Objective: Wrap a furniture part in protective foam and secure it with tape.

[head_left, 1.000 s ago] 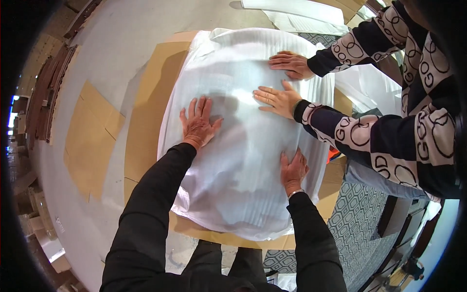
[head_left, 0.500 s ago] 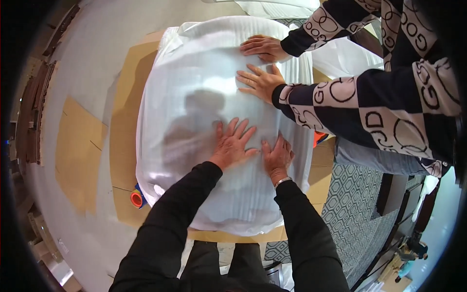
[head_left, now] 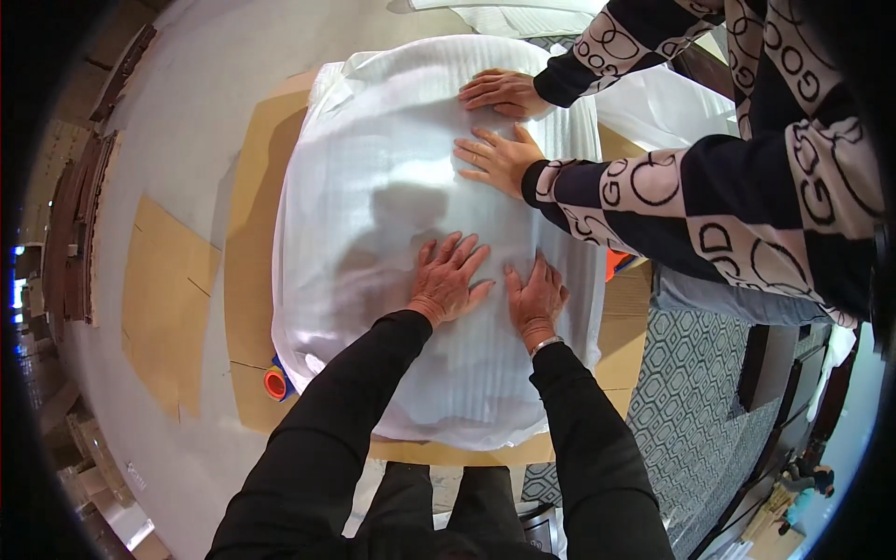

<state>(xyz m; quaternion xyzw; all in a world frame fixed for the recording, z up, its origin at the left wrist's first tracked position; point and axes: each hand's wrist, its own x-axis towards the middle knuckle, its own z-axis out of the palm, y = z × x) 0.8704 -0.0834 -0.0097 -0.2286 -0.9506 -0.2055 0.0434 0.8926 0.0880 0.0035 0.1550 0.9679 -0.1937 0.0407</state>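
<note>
A broad bundle covered in translucent white foam sheet (head_left: 364, 299) takes up the middle of the view. Resting on its top, my left hand (head_left: 446, 280) has its fingers spread and holds nothing. My right hand (head_left: 537, 297) lies flat on the same sheet a little to the right, fingers stretched forward and thumb apart, also holding nothing. Beyond them, a co-worker's two hands (head_left: 499, 161) press on the far right part of the sheet. What lies under the foam is hidden.
Brown cardboard (head_left: 257, 224) extends beneath the bundle, with a roll of tape (head_left: 277, 384) at its left and an orange roll (head_left: 616, 261) at its right. A loose cardboard piece (head_left: 168, 299) lies on the left floor. Patterned carpet (head_left: 686, 392) spreads at right.
The view has shifted slightly, so the bundle sits a little further right. My left hand's fingers are slightly closer together; both pairs of hands stay on the sheet.
</note>
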